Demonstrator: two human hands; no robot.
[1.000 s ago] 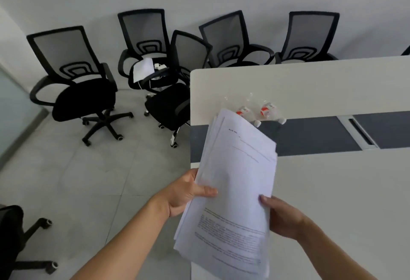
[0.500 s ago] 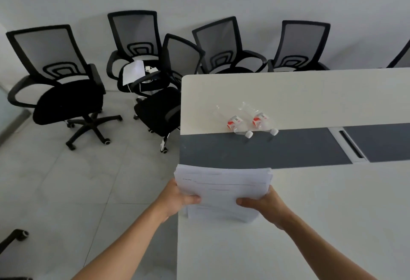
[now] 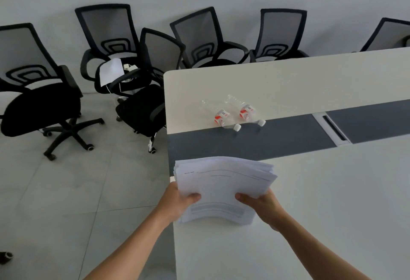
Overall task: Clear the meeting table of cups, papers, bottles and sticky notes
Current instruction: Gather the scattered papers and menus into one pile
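A thick stack of white printed papers [image 3: 224,182] is held over the near left corner of the white meeting table [image 3: 321,213], its near edge resting on the tabletop. My left hand [image 3: 177,202] grips the stack's left side, thumb on top. My right hand [image 3: 261,204] grips its right side the same way. Two clear plastic bottles with red-and-white labels lie on their sides farther back on the table: one bottle [image 3: 221,117] to the left, the other bottle [image 3: 248,112] right beside it, caps toward the dark grey centre strip [image 3: 277,137].
Several black mesh office chairs [image 3: 142,93] stand on the tiled floor left of and behind the table. One chair seat holds a white sheet [image 3: 111,71] and a small white device with a cable. A cable slot [image 3: 332,128] sits in the grey strip.
The paper stack went from upright and slanted, held off the table's edge, to squared and held by both sides with its edge resting on the tabletop. The view shifted slightly.
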